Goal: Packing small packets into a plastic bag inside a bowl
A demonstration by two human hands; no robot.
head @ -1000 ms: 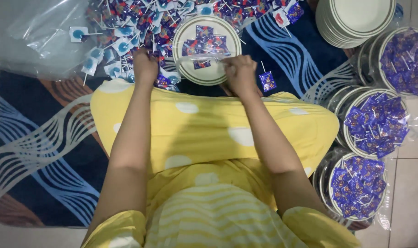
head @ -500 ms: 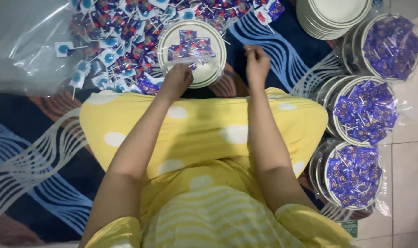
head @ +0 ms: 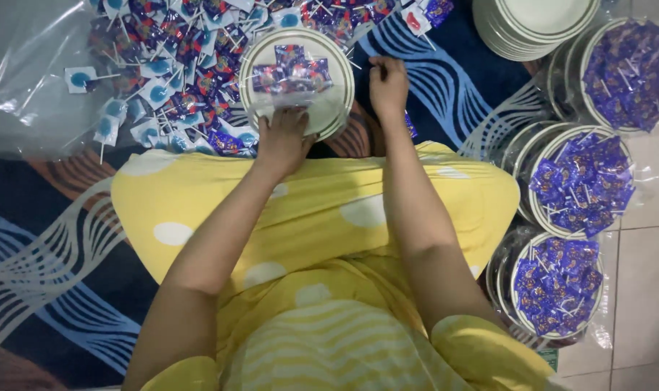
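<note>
On the patterned blue rug, the round white green-rimmed plate carried a few wrapped purple lollipops. Left hand had shifted from the candy pile to grip its near rim, fingers curled. Right hand, closed loosely beside the plate's right edge, seemed to pinch something I could not make out

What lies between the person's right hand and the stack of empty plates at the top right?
In the head view, only bare blue-and-white patterned mat lies between the right hand and the stack of empty plates; a few wrapped lollipops sit at its upper edge.
</note>
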